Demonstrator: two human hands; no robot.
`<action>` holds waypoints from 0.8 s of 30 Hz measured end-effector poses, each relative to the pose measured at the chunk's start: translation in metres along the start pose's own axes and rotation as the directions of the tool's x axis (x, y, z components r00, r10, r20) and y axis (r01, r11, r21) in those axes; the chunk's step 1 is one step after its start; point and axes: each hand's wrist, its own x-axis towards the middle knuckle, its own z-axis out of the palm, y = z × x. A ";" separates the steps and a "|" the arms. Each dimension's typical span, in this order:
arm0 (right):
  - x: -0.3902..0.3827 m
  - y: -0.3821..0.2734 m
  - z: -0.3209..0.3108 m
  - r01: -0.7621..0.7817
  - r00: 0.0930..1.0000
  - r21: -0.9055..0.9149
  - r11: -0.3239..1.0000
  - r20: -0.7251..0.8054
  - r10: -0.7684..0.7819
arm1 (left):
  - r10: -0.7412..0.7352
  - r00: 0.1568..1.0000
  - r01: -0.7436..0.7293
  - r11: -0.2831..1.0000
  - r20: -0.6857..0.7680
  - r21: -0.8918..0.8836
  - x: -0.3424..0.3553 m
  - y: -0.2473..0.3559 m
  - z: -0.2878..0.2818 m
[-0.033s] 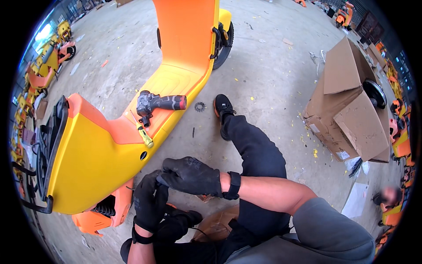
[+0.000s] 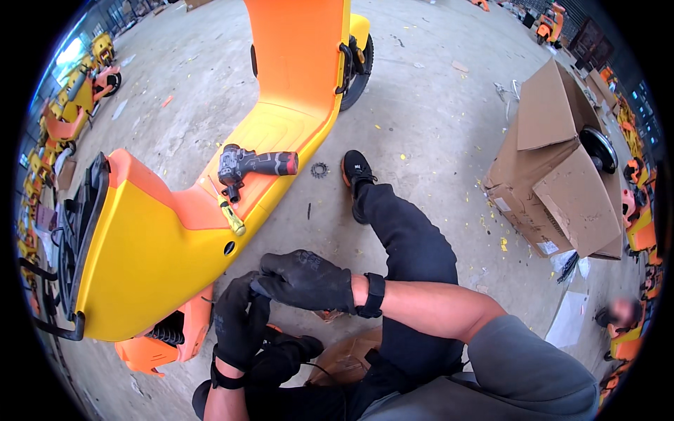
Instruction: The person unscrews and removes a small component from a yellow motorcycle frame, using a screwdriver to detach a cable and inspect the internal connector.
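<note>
Just off the lower side of a yellow and orange scooter (image 2: 147, 259), my two black-gloved hands meet. The fingers of my left hand (image 2: 237, 319) are curled, pointing up toward the right one. My right hand (image 2: 302, 279) is closed, its fingertips pressed against the left fingers. Whatever lies between them is hidden by the gloves. On the scooter's footboard rest a black and red cordless impact wrench (image 2: 256, 163) and a screwdriver with a yellow handle (image 2: 232, 219). A toothed metal ring (image 2: 319, 170) lies on the floor beside the footboard.
An open cardboard box (image 2: 526, 189) with a round black part (image 2: 597, 149) at its opening stands to the right. My shoe (image 2: 357, 167) is planted near the scooter. More scooters (image 2: 70, 105) line the far left. A thin dark rod (image 2: 309, 210) and yellow scraps lie on the concrete.
</note>
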 end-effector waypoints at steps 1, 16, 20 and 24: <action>0.001 0.001 -0.002 -0.010 0.999 -0.017 1.000 0.033 0.010 | 0.003 1.000 -0.003 1.000 0.004 -0.013 0.000 0.002 0.000; -0.004 0.000 0.007 0.040 0.998 -0.058 0.998 -0.037 -0.043 | -0.037 0.999 0.038 0.999 -0.024 0.021 -0.005 -0.001 0.002; -0.003 -0.001 0.002 0.073 0.996 -0.062 0.995 -0.055 -0.076 | 0.072 0.992 -0.058 0.990 -0.108 0.130 0.004 0.005 0.004; -0.001 -0.008 0.000 0.077 0.994 -0.005 0.997 -0.081 -0.077 | -0.021 0.999 0.028 0.980 -0.035 0.199 0.000 0.005 -0.002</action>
